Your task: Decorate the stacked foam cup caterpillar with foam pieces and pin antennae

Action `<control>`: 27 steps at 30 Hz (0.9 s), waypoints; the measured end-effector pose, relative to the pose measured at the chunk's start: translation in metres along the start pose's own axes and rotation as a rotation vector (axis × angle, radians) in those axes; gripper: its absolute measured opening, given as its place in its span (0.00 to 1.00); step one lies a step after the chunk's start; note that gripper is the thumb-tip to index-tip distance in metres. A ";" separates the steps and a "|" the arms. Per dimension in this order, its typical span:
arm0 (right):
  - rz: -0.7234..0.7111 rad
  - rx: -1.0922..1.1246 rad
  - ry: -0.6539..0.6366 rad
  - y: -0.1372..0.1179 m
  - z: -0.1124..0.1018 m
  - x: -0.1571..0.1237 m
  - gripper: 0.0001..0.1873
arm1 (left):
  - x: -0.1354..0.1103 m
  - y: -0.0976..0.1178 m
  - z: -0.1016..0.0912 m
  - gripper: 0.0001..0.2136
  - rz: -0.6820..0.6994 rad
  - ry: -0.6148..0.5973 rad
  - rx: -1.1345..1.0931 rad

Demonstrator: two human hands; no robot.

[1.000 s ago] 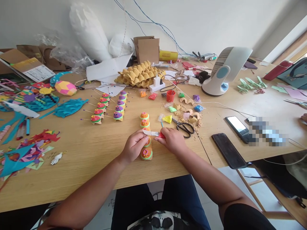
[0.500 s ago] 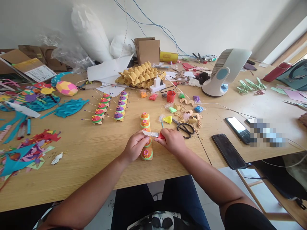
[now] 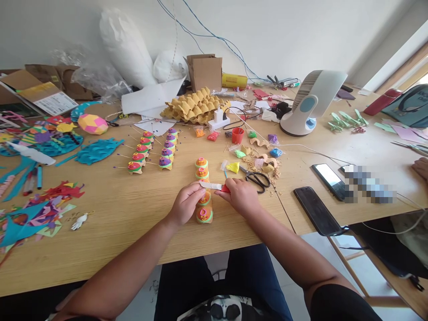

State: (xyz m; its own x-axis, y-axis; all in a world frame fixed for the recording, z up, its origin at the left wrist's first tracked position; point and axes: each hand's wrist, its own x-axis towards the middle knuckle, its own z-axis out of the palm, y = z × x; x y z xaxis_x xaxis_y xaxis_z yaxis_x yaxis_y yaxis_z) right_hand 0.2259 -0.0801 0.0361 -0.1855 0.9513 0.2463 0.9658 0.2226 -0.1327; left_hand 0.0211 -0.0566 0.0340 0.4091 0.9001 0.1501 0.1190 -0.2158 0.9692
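A row of orange egg-carton cups [image 3: 203, 214] with green rims and pink tops lies on the wooden table [image 3: 133, 214] in front of me. My left hand [image 3: 185, 204] is closed on the row's middle, steadying it. My right hand [image 3: 241, 196] grips the red handle of a small utility knife [image 3: 212, 186]. Its blade points left, across the row and toward my left fingers.
Black scissors [image 3: 258, 179] and small bags of coloured clay [image 3: 234, 166] lie just right of my hands. Two phones [image 3: 317, 209] lie further right, near a white fan [image 3: 310, 104]. Finished cup rows [image 3: 152, 149] stand behind, paper scraps [image 3: 40, 209] at left. Another person's hand [image 3: 421, 167] shows at the right edge.
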 end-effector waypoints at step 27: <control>-0.050 0.077 -0.043 0.004 -0.003 0.002 0.30 | 0.000 0.004 0.000 0.12 0.176 0.034 0.239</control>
State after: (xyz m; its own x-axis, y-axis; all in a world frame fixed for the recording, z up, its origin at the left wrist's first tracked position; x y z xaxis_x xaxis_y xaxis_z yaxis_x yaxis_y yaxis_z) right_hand 0.2299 -0.0784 0.0391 -0.2426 0.9463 0.2137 0.9386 0.2846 -0.1948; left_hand 0.0217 -0.0574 0.0383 0.4127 0.8519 0.3224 0.2602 -0.4494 0.8546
